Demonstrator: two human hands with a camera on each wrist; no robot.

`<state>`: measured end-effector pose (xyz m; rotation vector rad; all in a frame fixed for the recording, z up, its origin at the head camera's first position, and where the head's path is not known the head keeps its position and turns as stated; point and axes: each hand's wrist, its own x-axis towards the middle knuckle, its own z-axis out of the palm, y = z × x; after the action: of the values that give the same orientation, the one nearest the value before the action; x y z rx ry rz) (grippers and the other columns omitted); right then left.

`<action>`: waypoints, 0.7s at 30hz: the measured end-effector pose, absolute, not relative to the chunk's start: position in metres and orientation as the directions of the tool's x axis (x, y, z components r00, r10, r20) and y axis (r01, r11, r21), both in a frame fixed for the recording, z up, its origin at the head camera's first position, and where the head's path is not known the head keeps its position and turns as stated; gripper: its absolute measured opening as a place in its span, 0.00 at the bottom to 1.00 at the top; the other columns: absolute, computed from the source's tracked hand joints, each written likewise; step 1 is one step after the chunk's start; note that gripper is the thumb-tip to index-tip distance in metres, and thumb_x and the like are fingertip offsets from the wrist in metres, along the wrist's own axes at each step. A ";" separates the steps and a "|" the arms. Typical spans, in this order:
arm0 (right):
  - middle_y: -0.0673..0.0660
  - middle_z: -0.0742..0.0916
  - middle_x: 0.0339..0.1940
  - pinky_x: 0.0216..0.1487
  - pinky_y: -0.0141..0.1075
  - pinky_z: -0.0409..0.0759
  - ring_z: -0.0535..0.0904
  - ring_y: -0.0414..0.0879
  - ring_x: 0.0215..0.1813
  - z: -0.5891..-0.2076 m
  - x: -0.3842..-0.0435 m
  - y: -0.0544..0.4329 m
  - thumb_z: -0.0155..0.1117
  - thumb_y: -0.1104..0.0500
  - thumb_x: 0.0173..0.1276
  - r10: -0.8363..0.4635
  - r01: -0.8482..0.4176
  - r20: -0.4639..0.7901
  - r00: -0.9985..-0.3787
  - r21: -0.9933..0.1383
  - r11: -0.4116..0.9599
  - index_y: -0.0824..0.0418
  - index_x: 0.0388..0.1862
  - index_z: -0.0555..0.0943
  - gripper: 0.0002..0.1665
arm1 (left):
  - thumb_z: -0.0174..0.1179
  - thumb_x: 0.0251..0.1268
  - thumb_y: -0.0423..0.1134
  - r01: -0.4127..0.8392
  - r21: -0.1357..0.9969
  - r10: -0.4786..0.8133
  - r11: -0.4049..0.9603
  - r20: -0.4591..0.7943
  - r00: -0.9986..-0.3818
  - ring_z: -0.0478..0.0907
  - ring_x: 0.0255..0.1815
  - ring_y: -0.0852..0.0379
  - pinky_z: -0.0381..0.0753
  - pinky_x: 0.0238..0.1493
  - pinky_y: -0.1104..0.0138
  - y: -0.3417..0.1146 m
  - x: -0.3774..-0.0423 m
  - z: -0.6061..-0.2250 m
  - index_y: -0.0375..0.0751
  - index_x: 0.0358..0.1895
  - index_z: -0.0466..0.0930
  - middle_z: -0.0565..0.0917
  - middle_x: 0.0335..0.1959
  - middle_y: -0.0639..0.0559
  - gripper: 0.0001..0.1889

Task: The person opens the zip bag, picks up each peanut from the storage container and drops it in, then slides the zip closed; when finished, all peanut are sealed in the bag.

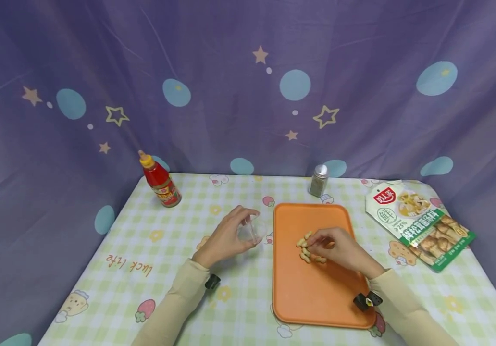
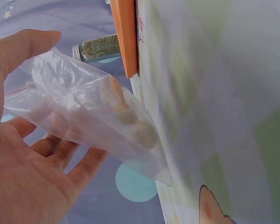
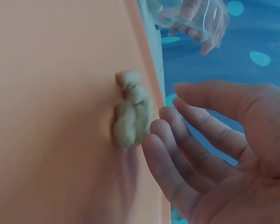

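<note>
My left hand [image 1: 230, 235] holds a clear plastic zip bag [image 2: 79, 100] by its upper part, left of the orange tray [image 1: 313, 298]. Several tan pieces, perhaps peanuts, show blurrily through the bag's lower end in the left wrist view. Over the tray, my right hand [image 1: 339, 247] reaches toward a small cluster of unshelled peanuts [image 1: 305, 258]. In the right wrist view its fingers bend gently beside the peanuts [image 3: 126, 126], with nothing visible between thumb and fingers. Whether a fingertip touches a peanut, I cannot tell.
A red sauce bottle [image 1: 162, 185] with a yellow cap stands at the table's back left. Behind the tray is a spice shaker [image 1: 318, 180]. A green and white food pouch [image 1: 421, 223] lies to the tray's right. A purple curtain [image 1: 222, 96] hangs behind the table.
</note>
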<state>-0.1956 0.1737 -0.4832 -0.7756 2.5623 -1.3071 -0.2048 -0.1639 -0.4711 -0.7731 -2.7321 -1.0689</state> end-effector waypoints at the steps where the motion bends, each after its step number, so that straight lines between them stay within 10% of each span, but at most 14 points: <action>1: 0.51 0.92 0.35 0.39 0.31 0.83 0.85 0.36 0.37 -0.485 -0.194 0.177 0.74 0.64 0.67 -0.517 -0.377 0.087 -0.851 -0.787 0.488 0.59 0.39 0.89 0.03 | 0.80 0.54 0.42 0.496 0.603 0.421 0.624 0.275 -0.864 0.75 0.48 0.58 0.79 0.53 0.61 -0.164 -0.205 -0.471 0.48 0.66 0.78 0.78 0.46 0.54 0.34; 21: 0.48 0.87 0.31 0.35 0.28 0.80 0.79 0.31 0.33 -0.493 -0.180 0.188 0.77 0.66 0.62 -0.532 -0.355 0.005 -0.847 -0.750 0.558 0.58 0.39 0.87 0.08 | 0.80 0.54 0.42 0.489 0.595 0.419 0.638 0.265 -0.869 0.74 0.48 0.58 0.79 0.52 0.61 -0.166 -0.203 -0.470 0.51 0.66 0.78 0.79 0.47 0.51 0.34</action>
<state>-0.1796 0.1881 -0.4930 -0.7433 2.5708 -1.1629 -0.2031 -0.1660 -0.4696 -0.7641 -2.7498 -1.0449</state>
